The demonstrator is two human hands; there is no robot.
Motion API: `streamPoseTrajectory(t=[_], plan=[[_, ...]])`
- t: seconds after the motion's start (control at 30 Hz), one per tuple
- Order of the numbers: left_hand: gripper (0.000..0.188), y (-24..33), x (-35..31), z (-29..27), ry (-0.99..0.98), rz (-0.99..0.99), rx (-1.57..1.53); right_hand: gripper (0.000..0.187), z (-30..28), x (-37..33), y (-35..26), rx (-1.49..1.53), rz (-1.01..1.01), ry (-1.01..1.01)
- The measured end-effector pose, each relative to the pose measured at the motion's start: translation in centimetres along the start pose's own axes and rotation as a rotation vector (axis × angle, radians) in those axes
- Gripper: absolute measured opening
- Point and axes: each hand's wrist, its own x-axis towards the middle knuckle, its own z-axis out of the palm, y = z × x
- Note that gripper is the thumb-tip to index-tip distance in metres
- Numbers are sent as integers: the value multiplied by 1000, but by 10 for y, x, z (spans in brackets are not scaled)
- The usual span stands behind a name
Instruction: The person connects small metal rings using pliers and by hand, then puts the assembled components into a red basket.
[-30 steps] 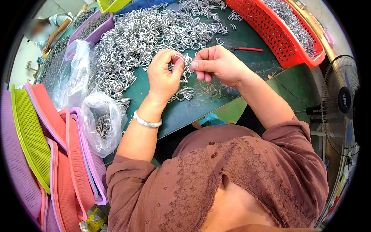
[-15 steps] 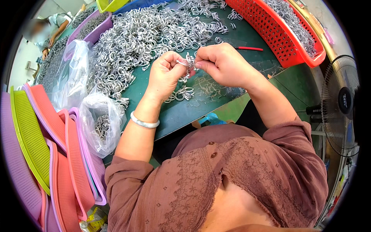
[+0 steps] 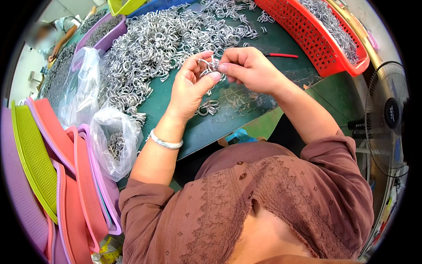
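Note:
Silver-grey metal rings [image 3: 208,67] sit between my two hands above the front of the green table [image 3: 176,134]. My left hand [image 3: 188,86], with a pale bangle at the wrist, is partly curled, its fingers and thumb around the rings. My right hand [image 3: 248,69] is closed in a pinch at their right side; its fingertips partly hide what they grip. Just below the hands, a small cluster of rings [image 3: 207,107] lies near the table edge. Beyond my left hand spreads a large heap of similar rings [image 3: 149,50].
A red perforated basket [image 3: 314,48] of metal pieces stands at right, beside a red-handled tool [image 3: 283,55]. A fan [image 3: 389,114] is far right. At left are a clear bag [image 3: 112,154] holding rings and stacked plastic baskets [image 3: 33,163]. Another person [image 3: 63,33] works at far left.
My left hand has loosened, its thumb and fingers now farther apart around the rings. The right hand has shifted slightly left, still pinched beside them.

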Motion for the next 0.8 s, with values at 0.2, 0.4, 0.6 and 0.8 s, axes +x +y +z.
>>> streamPoseTrajectory(t=[0.2, 0.4, 0.6, 0.8], plan=[[29, -11, -1, -7, 13, 100, 122, 14, 1, -2, -4, -99, -26, 43], [28, 0, 0, -6, 19, -61, 21, 15, -11, -1, -8, -402, -218, 40], [29, -3, 1, -13, -48, -165, -246, 12, -6, -2, -1, -433, -381, 80], [29, -1, 0, -13, -51, -165, -185, 10, -13, -2, -4, -447, -409, -12]])
